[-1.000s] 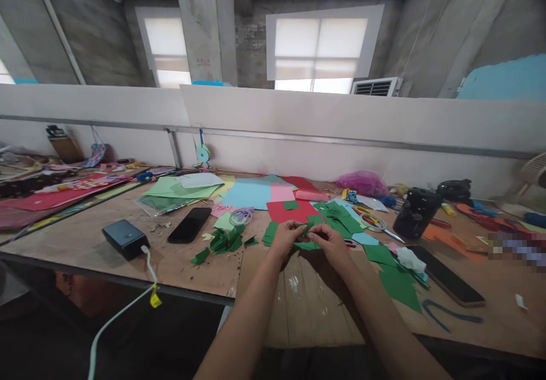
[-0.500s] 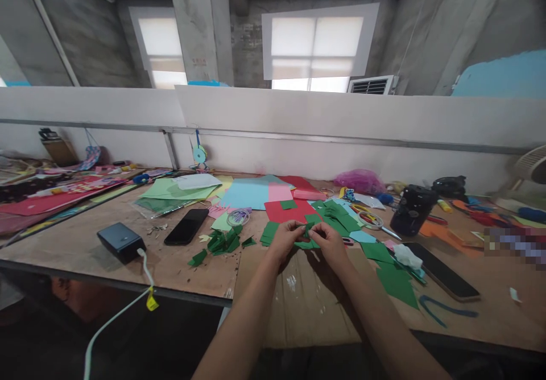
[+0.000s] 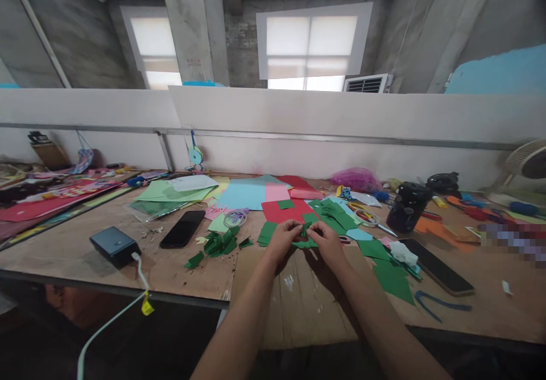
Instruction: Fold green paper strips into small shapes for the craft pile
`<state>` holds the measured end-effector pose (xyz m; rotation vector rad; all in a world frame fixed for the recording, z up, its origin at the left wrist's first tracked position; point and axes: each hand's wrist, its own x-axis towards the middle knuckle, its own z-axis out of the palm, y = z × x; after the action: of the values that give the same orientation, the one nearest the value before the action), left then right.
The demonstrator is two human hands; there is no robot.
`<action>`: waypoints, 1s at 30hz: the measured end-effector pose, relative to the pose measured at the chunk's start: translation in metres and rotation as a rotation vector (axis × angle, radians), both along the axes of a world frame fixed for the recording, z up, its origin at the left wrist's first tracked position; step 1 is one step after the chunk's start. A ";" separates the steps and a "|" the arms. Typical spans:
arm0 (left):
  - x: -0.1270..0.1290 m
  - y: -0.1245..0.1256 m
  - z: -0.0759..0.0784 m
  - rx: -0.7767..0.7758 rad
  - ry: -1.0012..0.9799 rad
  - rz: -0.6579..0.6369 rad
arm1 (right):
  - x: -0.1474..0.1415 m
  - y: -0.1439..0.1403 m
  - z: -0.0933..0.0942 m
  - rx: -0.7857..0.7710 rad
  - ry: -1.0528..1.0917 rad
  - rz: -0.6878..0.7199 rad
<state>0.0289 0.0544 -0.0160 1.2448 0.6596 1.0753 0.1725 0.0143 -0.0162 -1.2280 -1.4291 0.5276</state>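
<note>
1. We see the left hand (image 3: 282,242) over the far edge of a cardboard sheet (image 3: 307,317), its fingers drawn together in a pinch on a small green paper piece (image 3: 305,231).
2. We see the right hand (image 3: 329,244) just beside it, its fingers likewise closed to a narrow pinch at the other side of that same piece; the fold is too small for us to make out.
3. The piece sits between the two sets of fingertips, near the middle of the desk (image 3: 170,271), and we find more green squares (image 3: 267,232) just beside the left hand.
4. Beyond the hands we have a red sheet (image 3: 277,213) with one small green square (image 3: 285,204) lying on it, and a spread of green cut paper (image 3: 336,214) to its right.
5. Left of the cardboard we note a heap of green scraps (image 3: 220,242), a black phone (image 3: 182,230) and a dark box (image 3: 114,244) with a pale cable (image 3: 106,318) running off the desk.
6. To the right we count a larger phone (image 3: 439,267), a white tissue (image 3: 403,253) near its far end, a black tumbler (image 3: 408,206) standing upright, and a bent blue strip (image 3: 447,307).
</note>
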 end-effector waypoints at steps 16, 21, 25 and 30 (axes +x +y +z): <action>0.000 -0.002 0.003 0.010 0.015 0.008 | 0.001 0.002 -0.003 0.017 -0.022 -0.012; 0.000 -0.005 0.008 0.025 0.048 0.021 | 0.001 0.002 -0.002 0.010 -0.043 -0.020; 0.003 -0.005 0.007 0.045 0.072 0.060 | 0.000 0.000 -0.002 0.012 -0.067 -0.015; 0.004 -0.002 0.005 -0.006 -0.034 0.085 | -0.001 0.000 0.000 0.036 0.075 0.046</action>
<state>0.0333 0.0526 -0.0110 1.1998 0.6945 1.1616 0.1719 0.0144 -0.0162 -1.1378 -1.4007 0.5720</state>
